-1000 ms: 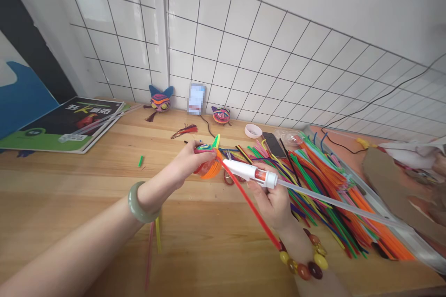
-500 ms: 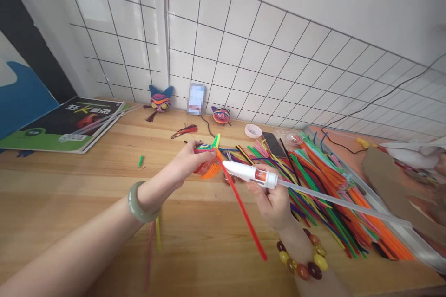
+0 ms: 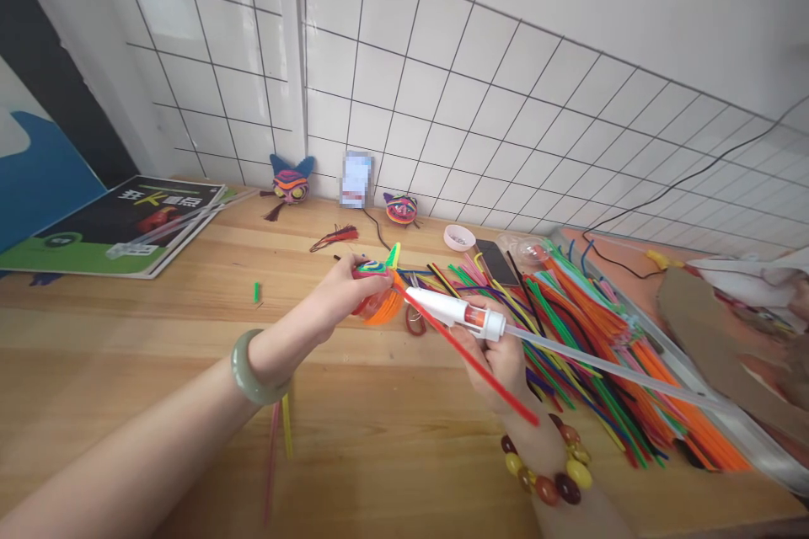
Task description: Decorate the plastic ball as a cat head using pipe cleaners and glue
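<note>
My left hand (image 3: pixel 338 293) is closed around a small colourful pipe-cleaner ornament (image 3: pixel 383 303), with a green and yellow ear on top and orange at its lower side. From the ornament a long red pipe cleaner (image 3: pixel 480 369) slants down to the right, passing in front of my right hand. My right hand (image 3: pixel 496 366) grips a white hot glue gun (image 3: pixel 436 306), its nozzle close beside the ornament; whether they touch, I cannot tell. A long clear glue stick (image 3: pixel 607 364) sticks out of the gun's rear. Scissors (image 3: pixel 415 322) lie partly hidden behind the gun.
Many coloured pipe cleaners (image 3: pixel 556 328) spread over the table's right side. Along the wall stand a blue-eared ornament (image 3: pixel 291 182), a phone (image 3: pixel 356 179) and another ornament (image 3: pixel 402 209). A pink bowl (image 3: pixel 459 237), a dark phone (image 3: pixel 496 262) and a book (image 3: pixel 126 223) lie around.
The free end of the red pipe cleaner has swung up and to the right, now crossing my right hand and wrist. Both hands have stayed almost in place.
</note>
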Available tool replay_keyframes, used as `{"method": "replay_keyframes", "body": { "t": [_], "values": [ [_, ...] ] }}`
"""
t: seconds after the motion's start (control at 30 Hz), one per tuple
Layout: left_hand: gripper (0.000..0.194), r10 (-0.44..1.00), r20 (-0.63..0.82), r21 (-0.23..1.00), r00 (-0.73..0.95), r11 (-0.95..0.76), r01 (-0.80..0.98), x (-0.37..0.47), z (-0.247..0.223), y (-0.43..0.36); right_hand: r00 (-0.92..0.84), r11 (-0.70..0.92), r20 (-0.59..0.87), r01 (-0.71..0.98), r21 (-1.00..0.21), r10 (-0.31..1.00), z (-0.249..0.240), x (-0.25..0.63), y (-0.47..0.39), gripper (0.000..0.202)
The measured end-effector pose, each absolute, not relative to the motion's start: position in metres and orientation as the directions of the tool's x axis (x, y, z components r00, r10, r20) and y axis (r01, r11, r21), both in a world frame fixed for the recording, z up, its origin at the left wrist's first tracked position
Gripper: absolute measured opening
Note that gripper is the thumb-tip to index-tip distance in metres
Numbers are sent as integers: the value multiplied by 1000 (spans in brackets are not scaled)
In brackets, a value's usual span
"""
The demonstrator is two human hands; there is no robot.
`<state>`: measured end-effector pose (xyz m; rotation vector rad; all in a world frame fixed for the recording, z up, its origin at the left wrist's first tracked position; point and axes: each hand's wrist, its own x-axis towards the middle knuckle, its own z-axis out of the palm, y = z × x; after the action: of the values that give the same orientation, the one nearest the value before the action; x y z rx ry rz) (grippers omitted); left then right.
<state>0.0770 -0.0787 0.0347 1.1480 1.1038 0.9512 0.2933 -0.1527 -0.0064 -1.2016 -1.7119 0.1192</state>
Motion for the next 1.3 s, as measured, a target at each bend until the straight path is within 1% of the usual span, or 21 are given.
{"method": "replay_keyframes", "body": {
  "t": [0.23, 0.4, 0.6, 0.77, 0.93, 1.1, 1.3],
  "values": [
    [43, 964, -173, 982, 202, 184, -40, 78, 33, -78, -46, 545, 694, 656, -521, 719, -4, 293, -152, 21],
    [42, 965, -167, 982, 202, 181, -53, 78, 33, -78, -19, 510, 671, 665, -545, 741, -4, 293, -153, 24],
    [41, 964, -170, 984, 204, 178, -22, 77, 36, -80, -49, 550, 686, 641, -536, 726, -7, 294, -153, 24],
    [42, 964, -180, 981, 196, 189, -33, 77, 36, -81, -18, 510, 655, 644, -571, 756, -10, 295, -152, 24],
    [43, 963, -181, 980, 200, 194, -48, 76, 35, -79, -56, 571, 707, 636, -520, 705, -6, 293, -153, 24],
    [39, 964, -170, 983, 205, 182, -40, 77, 34, -78, -25, 526, 661, 630, -572, 750, -9, 293, -153, 26],
    [35, 964, -170, 984, 204, 176, -11, 77, 35, -78, -74, 565, 710, 664, -489, 700, -11, 296, -152, 26]
  ]
}}
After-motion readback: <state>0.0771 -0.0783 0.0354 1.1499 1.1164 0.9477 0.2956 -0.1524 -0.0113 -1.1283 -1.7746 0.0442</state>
